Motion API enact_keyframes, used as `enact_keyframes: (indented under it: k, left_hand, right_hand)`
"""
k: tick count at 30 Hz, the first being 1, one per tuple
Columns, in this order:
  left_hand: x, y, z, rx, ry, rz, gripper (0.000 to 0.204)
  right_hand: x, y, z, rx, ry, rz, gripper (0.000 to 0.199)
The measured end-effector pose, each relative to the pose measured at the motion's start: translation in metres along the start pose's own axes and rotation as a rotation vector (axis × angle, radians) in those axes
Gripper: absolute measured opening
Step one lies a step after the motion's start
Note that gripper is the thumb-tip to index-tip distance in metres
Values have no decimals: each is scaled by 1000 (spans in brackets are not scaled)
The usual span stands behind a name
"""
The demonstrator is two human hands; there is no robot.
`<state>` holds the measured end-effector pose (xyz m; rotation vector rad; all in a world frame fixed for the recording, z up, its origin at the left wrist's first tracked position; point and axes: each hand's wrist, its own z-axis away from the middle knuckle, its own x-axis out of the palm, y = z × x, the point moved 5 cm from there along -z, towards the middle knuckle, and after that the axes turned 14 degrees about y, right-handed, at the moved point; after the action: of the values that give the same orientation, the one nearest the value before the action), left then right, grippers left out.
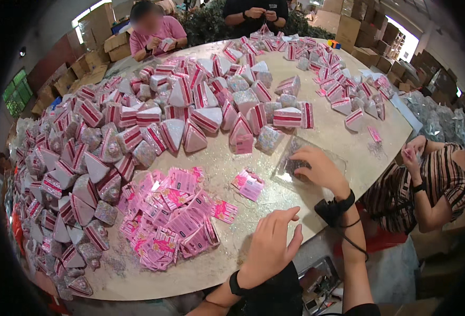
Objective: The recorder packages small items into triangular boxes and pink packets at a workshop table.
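Observation:
My left hand [272,240] hovers over the near edge of the table, fingers loosely stretched and thumb apart, with nothing visible in it. My right hand [319,167] reaches over a shallow clear plastic tray [333,162], fingers curved and apart. Small dark items [297,166] lie in the tray under its fingertips; their kind is too small to tell. Left of the tray lie a few loose pink tags [250,184]. A heap of pink printed tags [172,221] spreads further left. A glittery cake-slice ornament [241,131] in white, pink and red stands behind with a tag at its front.
A large heap of similar cake-slice ornaments [93,174] covers the table's left and far side. A smaller group [356,100] lies far right. Co-workers sit around the table: one in striped clothing [425,192], one in pink [161,31], one in black [256,16]. Cardboard boxes [348,34] stand behind.

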<state>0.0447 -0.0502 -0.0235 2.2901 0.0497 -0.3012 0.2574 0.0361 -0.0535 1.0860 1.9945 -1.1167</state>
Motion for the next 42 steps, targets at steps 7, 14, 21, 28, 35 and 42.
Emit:
enact_keyframes:
  k: [7,14,21,28,35,42]
  left_hand:
    - [-2,-3,-3,-28,6,-18,41]
    - [0,-1,1,-2,-76,-32,29]
    - [-1,-9,10,-44,-81,-167,26]
    - [-4,-14,3,-177,-38,-191,40]
    - [-36,-12,2,-108,254,-402,68]
    - [-21,-10,7,-222,75,-216,82]
  right_hand:
    - [-34,9,-3,235,251,109,23]
    - [-56,-6,0,265,302,342,17]
    - [-1,-33,-57,-4,98,191,47]
    - [25,-27,-99,-27,-73,264,50]
    - [-29,-107,-17,61,-89,-450,45]
    - [-38,-98,25,107,-224,-718,30]
